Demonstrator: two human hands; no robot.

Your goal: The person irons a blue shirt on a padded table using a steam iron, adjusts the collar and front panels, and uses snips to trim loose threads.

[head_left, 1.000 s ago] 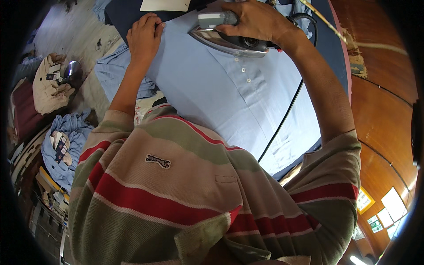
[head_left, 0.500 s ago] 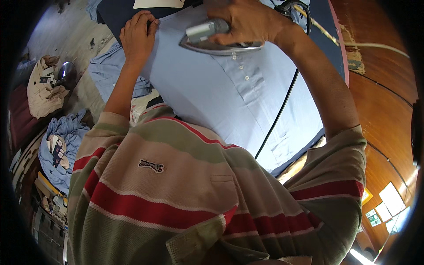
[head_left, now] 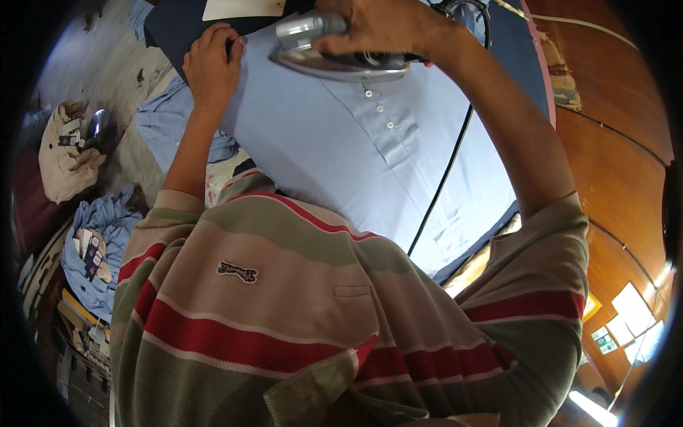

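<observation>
A light blue buttoned shirt [head_left: 313,135] lies spread over a dark blue padded surface [head_left: 167,25], its row of white buttons running down the middle. My right hand [head_left: 388,28] is wrapped round the handle of an iron [head_left: 341,67], whose soleplate rests on the upper part of the shirt. The iron is slightly smeared by motion. My left hand [head_left: 213,64] lies at the shirt's left edge, fingers bent loosely on the cloth and thumb apart from them. A black cord [head_left: 449,164] crosses the shirt's right side.
More blue garments [head_left: 171,121] hang beside the surface on the left, with another blue heap [head_left: 103,220] lower down. A beige bundle [head_left: 67,153] lies at far left. A white card [head_left: 242,7] sits at the top. Brown wood panelling [head_left: 605,171] stands at right.
My right hand has slid the iron a little to the left and away from me across the shirt. My left hand keeps its place on the shirt's edge; the whole view has shifted slightly.
</observation>
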